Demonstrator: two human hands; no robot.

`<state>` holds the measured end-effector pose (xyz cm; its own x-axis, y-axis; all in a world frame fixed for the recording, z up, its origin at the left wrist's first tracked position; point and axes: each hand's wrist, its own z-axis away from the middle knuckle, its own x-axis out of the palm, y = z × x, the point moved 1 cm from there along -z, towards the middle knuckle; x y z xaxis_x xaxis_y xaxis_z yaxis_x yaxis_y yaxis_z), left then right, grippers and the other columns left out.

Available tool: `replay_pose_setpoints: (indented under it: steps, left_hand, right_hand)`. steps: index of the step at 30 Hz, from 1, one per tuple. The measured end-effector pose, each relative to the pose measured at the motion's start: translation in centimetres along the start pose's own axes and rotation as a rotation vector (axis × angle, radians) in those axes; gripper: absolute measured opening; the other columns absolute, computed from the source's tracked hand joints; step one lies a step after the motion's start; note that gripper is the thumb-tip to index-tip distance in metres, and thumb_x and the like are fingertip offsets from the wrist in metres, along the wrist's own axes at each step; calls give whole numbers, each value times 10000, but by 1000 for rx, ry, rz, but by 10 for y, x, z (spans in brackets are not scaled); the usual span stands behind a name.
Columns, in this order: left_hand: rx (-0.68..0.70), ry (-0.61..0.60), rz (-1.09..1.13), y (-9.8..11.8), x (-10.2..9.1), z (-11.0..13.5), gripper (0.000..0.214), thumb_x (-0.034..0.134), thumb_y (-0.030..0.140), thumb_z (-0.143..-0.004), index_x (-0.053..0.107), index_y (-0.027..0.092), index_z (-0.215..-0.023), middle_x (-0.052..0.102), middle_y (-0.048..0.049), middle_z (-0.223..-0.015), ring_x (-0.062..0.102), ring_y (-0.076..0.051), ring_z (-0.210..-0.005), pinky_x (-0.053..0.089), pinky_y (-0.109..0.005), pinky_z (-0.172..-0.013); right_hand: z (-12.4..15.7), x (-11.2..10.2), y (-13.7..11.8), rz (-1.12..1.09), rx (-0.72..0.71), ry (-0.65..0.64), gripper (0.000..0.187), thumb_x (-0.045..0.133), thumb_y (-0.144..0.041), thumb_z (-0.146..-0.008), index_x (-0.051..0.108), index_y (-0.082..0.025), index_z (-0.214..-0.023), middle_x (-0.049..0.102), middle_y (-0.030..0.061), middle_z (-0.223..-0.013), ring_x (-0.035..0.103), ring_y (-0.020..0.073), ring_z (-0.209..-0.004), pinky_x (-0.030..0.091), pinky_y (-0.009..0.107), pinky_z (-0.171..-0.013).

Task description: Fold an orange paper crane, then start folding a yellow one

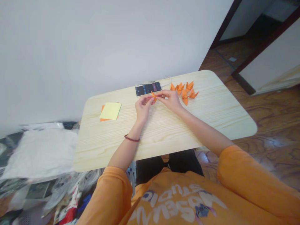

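Observation:
Between my two hands, above the middle of the table, is a small folded piece of orange paper with a narrow point sticking up. The fingers of my left hand pinch it from the left. My right hand pinches it from the right with thumb and fingertips. Fingers partly cover the piece, so its full shape is hidden. Just right of my right hand lie several orange origami cranes in a loose cluster; the hand overlaps the edge of the group.
A phone with a lit timer screen and a white cable lies at the table's back edge by the wall. At left, yellow square paper rests over orange paper. The pale wooden table has rounded corners.

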<state>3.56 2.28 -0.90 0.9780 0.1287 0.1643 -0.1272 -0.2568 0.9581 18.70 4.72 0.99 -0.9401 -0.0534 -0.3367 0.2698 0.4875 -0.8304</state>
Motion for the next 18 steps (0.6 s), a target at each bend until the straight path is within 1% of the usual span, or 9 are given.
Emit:
replay_pose_setpoints:
  steps: [3, 7, 12, 15, 18]
  left_hand:
    - [36, -9, -18, 2, 0, 1, 257, 785, 379, -690, 681, 181, -818, 704, -25, -782, 661, -124, -698, 559, -270, -691]
    - [84, -3, -75, 6, 0, 2, 259, 774, 403, -704, 673, 188, -808, 703, -29, -811, 660, -125, -717, 556, -257, -680]
    - [77, -20, -109, 8, 0, 3, 296, 765, 397, -717, 694, 210, -935, 710, -24, -783, 664, -129, -707, 558, -263, -696]
    - [67, -22, -126, 9, -1, 3, 276, 750, 409, -730, 714, 196, -901, 726, -49, -847, 673, -140, -745, 562, -273, -712]
    - [62, -12, -115, 9, 0, 3, 266, 755, 414, -723, 710, 188, -856, 727, -51, -850, 672, -139, -742, 565, -280, -716]
  right_hand:
    - [0, 1, 2, -19, -14, -3, 251, 673, -416, -795, 758, -187, -850, 736, 62, -832, 628, 167, -713, 489, 301, -678]
    - [0, 1, 3, 12, -10, -12, 231, 680, -399, -790, 759, -188, -839, 734, 57, -808, 614, 162, -680, 485, 304, -671]
    - [0, 1, 3, 28, -17, -10, 179, 683, -348, -787, 760, -192, -830, 734, 57, -811, 614, 158, -679, 483, 296, -668]
    - [-1, 1, 1, 9, 2, -5, 209, 690, -384, -779, 757, -191, -821, 734, 59, -813, 621, 160, -687, 493, 300, -674]
    - [-2, 1, 0, -44, 49, 13, 283, 706, -452, -748, 750, -180, -813, 729, 60, -791, 626, 158, -686, 502, 296, -657]
